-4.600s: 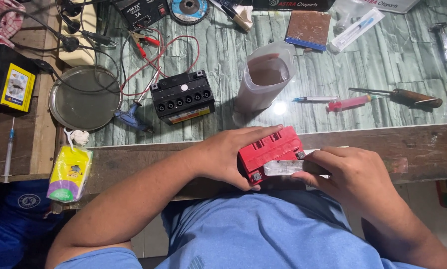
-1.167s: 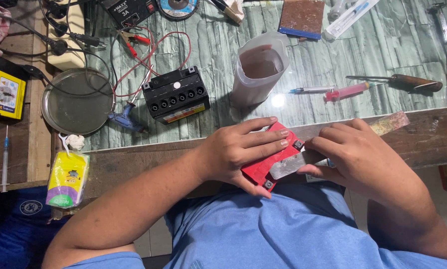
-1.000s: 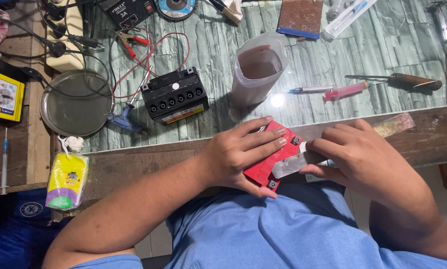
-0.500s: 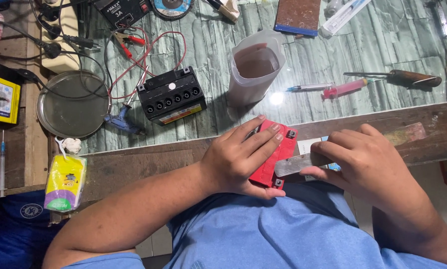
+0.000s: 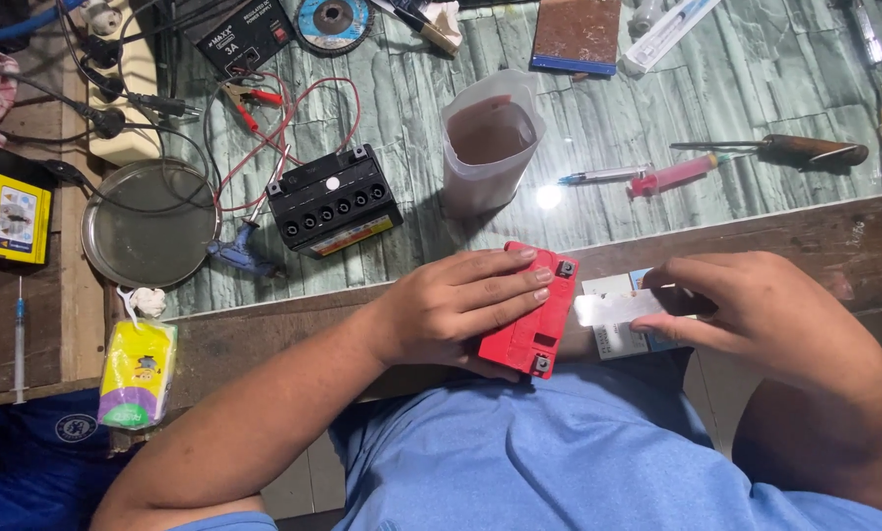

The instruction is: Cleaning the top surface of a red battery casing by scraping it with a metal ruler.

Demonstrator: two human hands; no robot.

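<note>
Head view: left hand [image 5: 451, 310] clasps red battery [image 5: 531, 324]; right hand [image 5: 756, 310] pinches strip [image 5: 618, 307].

The left hand [image 5: 451, 310] covers much of the red battery [image 5: 534, 324]; the right hand [image 5: 756, 315] hides one end of the blurred shiny strip [image 5: 618, 307]; the syringe [image 5: 675, 28] runs past the top edge

A workbench is topped with a glossy green, wood-grain patterned surface [image 5: 736, 108], edged along the front by a worn wooden plank [image 5: 834, 236]. A bright glare from overhead light [image 5: 549, 197] is reflected at centre frame; bare timber boards [image 5: 67, 295] are seen at left.
</note>
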